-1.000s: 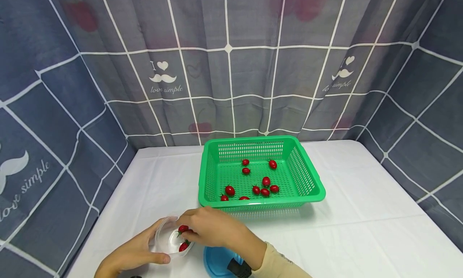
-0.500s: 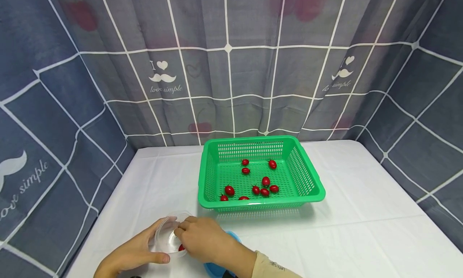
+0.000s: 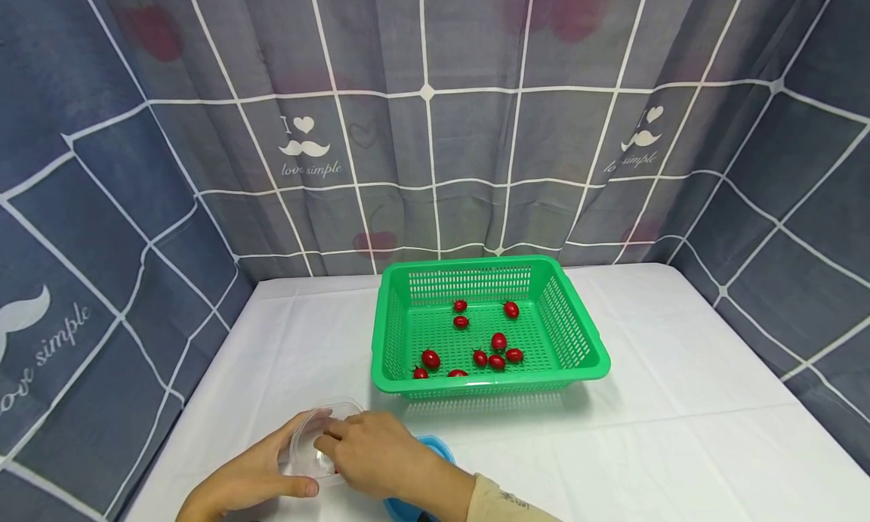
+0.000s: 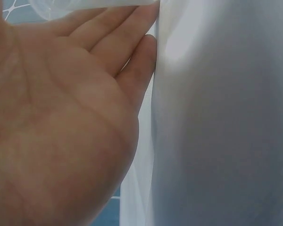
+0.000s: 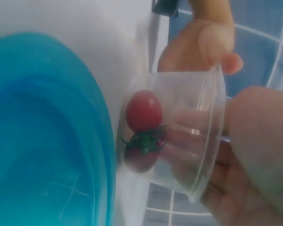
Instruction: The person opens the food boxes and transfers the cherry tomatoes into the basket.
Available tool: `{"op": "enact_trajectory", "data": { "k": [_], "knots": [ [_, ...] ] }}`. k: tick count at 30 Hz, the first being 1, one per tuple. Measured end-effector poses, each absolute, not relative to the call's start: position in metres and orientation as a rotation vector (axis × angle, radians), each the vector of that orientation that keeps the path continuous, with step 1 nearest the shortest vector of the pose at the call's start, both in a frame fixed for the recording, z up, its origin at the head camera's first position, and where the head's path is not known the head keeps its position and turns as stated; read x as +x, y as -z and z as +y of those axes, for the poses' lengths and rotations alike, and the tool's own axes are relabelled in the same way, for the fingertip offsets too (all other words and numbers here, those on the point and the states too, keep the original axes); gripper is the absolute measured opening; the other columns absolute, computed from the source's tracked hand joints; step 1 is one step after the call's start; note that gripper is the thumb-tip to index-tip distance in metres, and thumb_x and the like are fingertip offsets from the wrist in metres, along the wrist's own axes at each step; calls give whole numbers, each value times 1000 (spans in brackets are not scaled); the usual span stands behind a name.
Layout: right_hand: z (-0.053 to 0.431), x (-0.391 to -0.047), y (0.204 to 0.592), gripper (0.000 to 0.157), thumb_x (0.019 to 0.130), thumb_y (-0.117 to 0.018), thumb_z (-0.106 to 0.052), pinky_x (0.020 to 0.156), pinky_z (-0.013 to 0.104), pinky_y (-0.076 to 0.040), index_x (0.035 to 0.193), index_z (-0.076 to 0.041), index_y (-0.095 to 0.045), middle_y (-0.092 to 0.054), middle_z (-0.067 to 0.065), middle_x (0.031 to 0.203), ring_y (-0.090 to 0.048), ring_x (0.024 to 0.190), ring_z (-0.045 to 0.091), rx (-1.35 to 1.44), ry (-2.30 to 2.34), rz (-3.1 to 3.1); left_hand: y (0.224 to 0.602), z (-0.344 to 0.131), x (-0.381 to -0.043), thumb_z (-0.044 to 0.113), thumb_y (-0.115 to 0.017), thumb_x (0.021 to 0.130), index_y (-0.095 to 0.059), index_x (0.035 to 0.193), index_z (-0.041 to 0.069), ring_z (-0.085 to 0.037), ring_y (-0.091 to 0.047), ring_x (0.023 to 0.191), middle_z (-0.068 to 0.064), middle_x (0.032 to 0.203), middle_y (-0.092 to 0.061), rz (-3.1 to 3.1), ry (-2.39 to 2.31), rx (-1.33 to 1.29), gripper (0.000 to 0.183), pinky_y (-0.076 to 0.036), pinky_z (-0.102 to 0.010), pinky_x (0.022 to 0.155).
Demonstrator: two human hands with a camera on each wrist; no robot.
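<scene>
My left hand point(image 3: 261, 465) holds a clear plastic tub point(image 3: 303, 454) from its left side, thumb in front and fingers behind. In the left wrist view my left palm point(image 4: 61, 108) faces the camera, with the tub's edge point(image 4: 104, 5) at the top. My right hand point(image 3: 374, 450) reaches into the tub with bent fingers. Two red cherry tomatoes point(image 5: 144, 111) with green stems lie at the tub's base in the right wrist view. Fingertips of my right hand point(image 5: 262, 146) are close to them, seen through the wall; whether they pinch one is unclear.
A green plastic basket point(image 3: 491, 383) with several cherry tomatoes point(image 3: 499, 341) stands beyond the hands. Under my right forearm, a round blue lid-like piece point(image 3: 438, 445) lies on the white-covered table point(image 3: 666, 431). Grey checked curtains point(image 3: 381, 144) enclose the back and sides.
My right hand has moved slightly left and deeper into the tub, hiding the tomatoes that showed there in the head view. More of the blue piece is covered. My left hand stays put.
</scene>
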State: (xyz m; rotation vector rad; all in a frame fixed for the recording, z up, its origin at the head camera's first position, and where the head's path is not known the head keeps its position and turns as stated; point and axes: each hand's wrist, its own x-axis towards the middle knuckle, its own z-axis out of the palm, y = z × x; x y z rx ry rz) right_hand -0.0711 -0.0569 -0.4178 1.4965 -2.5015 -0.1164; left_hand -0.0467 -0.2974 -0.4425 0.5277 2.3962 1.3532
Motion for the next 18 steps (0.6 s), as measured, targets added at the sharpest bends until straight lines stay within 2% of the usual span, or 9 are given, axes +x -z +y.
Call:
{"op": "enact_trajectory", "data": {
  "k": [5, 8, 12, 18],
  "knots": [
    [-57, -74, 420, 40, 98, -70, -38, 86, 14, -51, 136, -29, -63, -63, -16, 126, -63, 108, -2, 1514, 52, -2509, 444, -297, -48, 16, -83, 87, -35, 158, 8, 13, -34, 138, -18, 160, -42, 2359, -1400, 562, 86, -29, -6, 107],
    [-56, -75, 422, 31, 99, -68, -35, 85, 14, -51, 130, -28, -67, -64, -16, 124, -63, 106, -3, 1516, 19, -2487, 445, -297, -48, 16, -84, 87, -36, 159, 11, 13, -34, 137, -16, 160, -42, 2379, -1386, 573, 87, -30, -6, 107],
    [-57, -77, 423, 20, 100, -67, -32, 77, 13, -51, 120, -30, -70, -66, -20, 121, -66, 96, -3, 1553, -7, -2468, 443, -297, -49, 18, -84, 87, -35, 160, 17, 12, -34, 138, -12, 161, -42, 2387, -1353, 556, 88, -31, -8, 106],
    [-58, -79, 422, 27, 101, -67, -30, 95, 10, -45, 128, -34, -67, -68, -25, 122, -63, 108, -8, 1690, -83, -2493, 441, -300, -48, 20, -82, 88, -28, 163, 17, 14, -34, 134, -11, 163, -38, 2334, -1329, 441, 92, -34, -10, 102]
  ]
}}
